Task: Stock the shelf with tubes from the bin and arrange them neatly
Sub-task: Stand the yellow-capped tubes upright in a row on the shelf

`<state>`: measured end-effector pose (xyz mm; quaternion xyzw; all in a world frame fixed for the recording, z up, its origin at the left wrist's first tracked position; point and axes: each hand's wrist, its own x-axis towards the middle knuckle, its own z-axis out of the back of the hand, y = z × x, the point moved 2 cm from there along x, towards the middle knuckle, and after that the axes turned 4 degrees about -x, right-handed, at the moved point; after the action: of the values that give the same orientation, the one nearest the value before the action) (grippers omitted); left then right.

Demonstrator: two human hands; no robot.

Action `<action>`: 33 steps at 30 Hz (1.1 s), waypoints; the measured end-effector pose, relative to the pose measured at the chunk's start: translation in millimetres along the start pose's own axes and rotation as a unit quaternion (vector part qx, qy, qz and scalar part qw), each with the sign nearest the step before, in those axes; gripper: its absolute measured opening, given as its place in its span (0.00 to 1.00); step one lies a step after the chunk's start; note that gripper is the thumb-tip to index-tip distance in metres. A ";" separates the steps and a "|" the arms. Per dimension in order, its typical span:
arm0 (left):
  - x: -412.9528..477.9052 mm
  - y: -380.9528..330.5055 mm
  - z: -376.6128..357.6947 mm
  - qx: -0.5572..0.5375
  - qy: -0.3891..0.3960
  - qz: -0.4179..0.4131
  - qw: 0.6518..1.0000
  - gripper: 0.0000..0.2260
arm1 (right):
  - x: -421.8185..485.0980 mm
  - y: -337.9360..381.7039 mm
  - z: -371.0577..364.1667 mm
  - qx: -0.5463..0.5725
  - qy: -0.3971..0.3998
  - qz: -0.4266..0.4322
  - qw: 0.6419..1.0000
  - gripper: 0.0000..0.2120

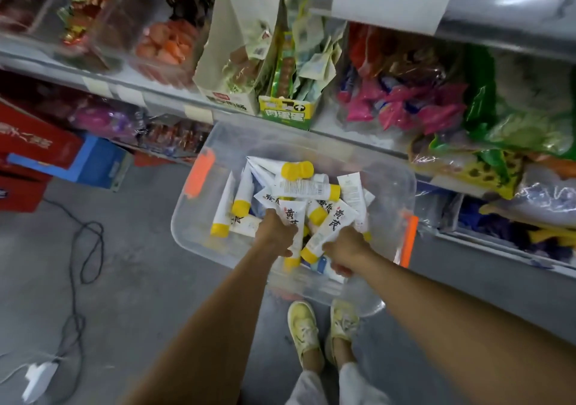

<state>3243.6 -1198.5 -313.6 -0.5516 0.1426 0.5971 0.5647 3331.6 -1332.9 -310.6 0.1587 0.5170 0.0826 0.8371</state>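
Observation:
A clear plastic bin (pixel 392 186) with orange handles sits on the floor in front of the shelf. It holds several white tubes with yellow caps (pixel 299 183). Both my hands are down inside it. My left hand (pixel 276 233) grips a white tube (pixel 293 217) printed with black characters. My right hand (pixel 346 250) grips another such tube (pixel 327 230), which lies tilted with its yellow cap toward me. The shelf (pixel 174 99) runs across the frame above the bin, packed with snack bags and boxes.
Open cardboard boxes (pixel 237 61) of packets stand on the shelf edge just above the bin. Red and blue boxes (pixel 40 161) sit on the floor at left. A dark cable (pixel 78 248) and a white plug (pixel 39 376) lie on the grey floor. My yellow shoes (pixel 304 326) are below the bin.

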 end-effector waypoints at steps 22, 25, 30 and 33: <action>-58.0 -36.3 10.1 -0.018 0.015 -0.199 0.980 0.14 | -65.1 20.2 37.2 0.261 0.023 0.075 0.962 0.11; -96.5 -62.9 27.2 -0.057 0.023 -0.226 0.972 0.12 | -100.9 35.6 67.0 0.257 0.021 0.117 0.959 0.11; -161.6 -106.6 53.0 -0.104 0.048 -0.254 0.960 0.10 | -164.3 54.1 110.7 0.241 0.000 0.199 0.950 0.20; -194.7 -128.4 67.1 -0.098 0.057 -0.307 0.945 0.06 | -198.2 63.6 131.5 0.215 -0.011 0.239 0.947 0.27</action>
<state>3269.1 -1204.6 -72.4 -0.6540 -0.0613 0.3734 0.6551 3361.0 -1357.0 -67.3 0.4549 0.4605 0.1655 0.7441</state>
